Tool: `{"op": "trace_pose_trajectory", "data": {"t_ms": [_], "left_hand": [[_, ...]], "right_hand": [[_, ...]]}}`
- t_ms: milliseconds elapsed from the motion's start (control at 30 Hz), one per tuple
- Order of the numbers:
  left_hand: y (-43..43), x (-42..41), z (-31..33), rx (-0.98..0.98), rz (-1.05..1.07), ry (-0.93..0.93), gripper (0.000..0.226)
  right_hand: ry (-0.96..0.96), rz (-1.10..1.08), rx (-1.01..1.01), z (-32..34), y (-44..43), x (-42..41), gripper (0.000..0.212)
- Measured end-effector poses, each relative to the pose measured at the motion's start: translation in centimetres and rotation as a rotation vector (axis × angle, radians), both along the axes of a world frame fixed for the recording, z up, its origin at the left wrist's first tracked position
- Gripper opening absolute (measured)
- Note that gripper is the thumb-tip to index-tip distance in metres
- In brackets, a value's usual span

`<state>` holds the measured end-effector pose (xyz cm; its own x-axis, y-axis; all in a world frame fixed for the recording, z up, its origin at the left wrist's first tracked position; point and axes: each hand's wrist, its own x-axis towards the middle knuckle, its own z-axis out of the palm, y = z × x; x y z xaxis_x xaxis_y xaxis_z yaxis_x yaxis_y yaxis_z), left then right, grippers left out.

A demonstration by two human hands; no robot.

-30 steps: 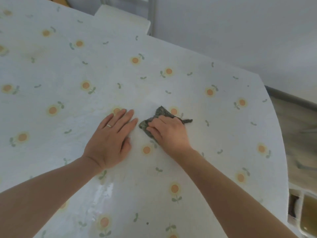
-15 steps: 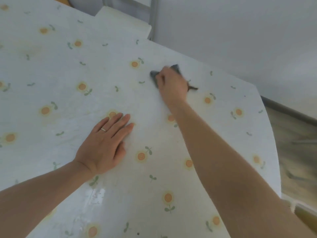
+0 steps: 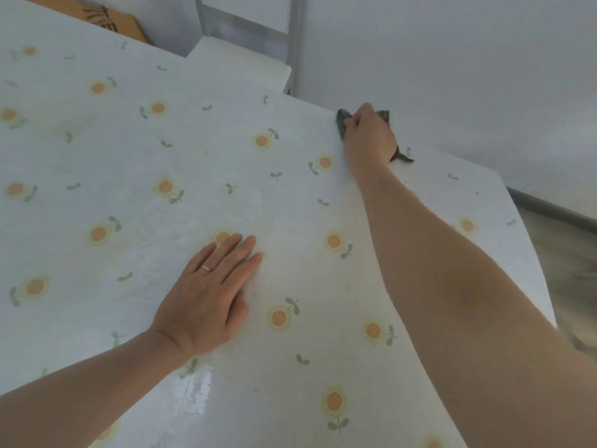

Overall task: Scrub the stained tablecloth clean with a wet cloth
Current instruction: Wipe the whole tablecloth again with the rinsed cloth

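A white tablecloth (image 3: pixel 135 195) printed with orange flowers covers the table and shows faint yellowish stains and a wet shiny patch near the front. My right hand (image 3: pixel 368 137) is stretched to the table's far edge and grips a crumpled dark grey cloth (image 3: pixel 341 121), whose corners stick out on both sides of the fingers. My left hand (image 3: pixel 206 295), wearing a ring, lies flat with straight fingers on the tablecloth in the middle.
A white wall (image 3: pixel 452 76) stands just behind the far table edge. A grey metal chair frame (image 3: pixel 290 37) with a pale seat sits at the back. The table's right edge (image 3: pixel 529 247) drops to a wooden floor.
My right hand has pushed the cloth away from me, from beside my left hand to the far edge of the table. My left hand has stayed flat in place.
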<state>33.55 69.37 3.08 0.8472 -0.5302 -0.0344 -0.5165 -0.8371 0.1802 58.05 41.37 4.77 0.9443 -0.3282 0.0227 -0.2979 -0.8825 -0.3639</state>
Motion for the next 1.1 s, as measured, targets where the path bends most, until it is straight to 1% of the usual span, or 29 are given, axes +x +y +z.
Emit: {"op": "trace_pose_trajectory", "data": {"t_ms": [67, 167, 233, 267, 333, 467, 533, 600, 667, 767, 867, 900, 967, 1100], "left_hand": [[0.0, 0.0, 0.1, 0.002, 0.001, 0.0, 0.062], [0.0, 0.0, 0.1, 0.009, -0.001, 0.001, 0.062], [0.0, -0.1, 0.1, 0.018, -0.001, 0.011, 0.062], [0.1, 0.0, 0.1, 0.017, -0.002, 0.011, 0.063], [0.0, 0.0, 0.1, 0.007, -0.007, 0.012, 0.063], [0.0, -0.1, 0.0, -0.016, -0.002, 0.011, 0.063], [-0.1, -0.1, 0.0, -0.023, 0.002, 0.018, 0.063], [0.1, 0.1, -0.1, -0.026, 0.001, 0.017, 0.063], [0.4, 0.3, -0.2, -0.021, 0.003, 0.009, 0.063], [0.5, 0.2, -0.1, -0.005, 0.006, 0.012, 0.062], [0.4, 0.2, 0.2, 0.0, 0.009, 0.012, 0.062], [0.4, 0.0, 0.3, 0.002, 0.014, 0.014, 0.061], [0.2, 0.0, 0.2, -0.006, 0.011, 0.028, 0.061], [0.0, 0.1, 0.5, -0.029, 0.01, 0.024, 0.061]], "right_hand": [[0.009, 0.223, -0.004, 0.1, 5.0, -1.7, 0.021], [0.004, 0.574, 0.041, 0.2, 8.5, -8.9, 0.019], [-0.017, 0.659, 0.058, 0.1, 7.1, -13.2, 0.019], [-0.003, 0.654, 0.054, -0.1, 5.8, -14.0, 0.02], [0.062, 0.548, 0.011, 0.1, 3.5, -12.3, 0.022], [0.039, 0.167, -0.068, 0.6, 1.4, -2.3, 0.023], [0.028, 0.088, -0.069, 0.2, 2.7, 2.1, 0.023], [0.029, 0.148, -0.055, -0.2, 6.3, 4.2, 0.021], [0.027, 0.276, -0.059, 0.2, 10.3, 3.4, 0.021], [0.038, 0.441, -0.078, 0.1, 12.9, -2.3, 0.019], [-0.001, 0.51, -0.039, -0.2, 10.5, -9.9, 0.02], [-0.006, 0.481, -0.033, -0.6, 8.5, -11.5, 0.021], [0.018, 0.273, -0.041, -0.8, 2.5, -13.1, 0.023], [0.026, -0.345, -0.088, 0.3, -10.7, -13.6, 0.024]]}}
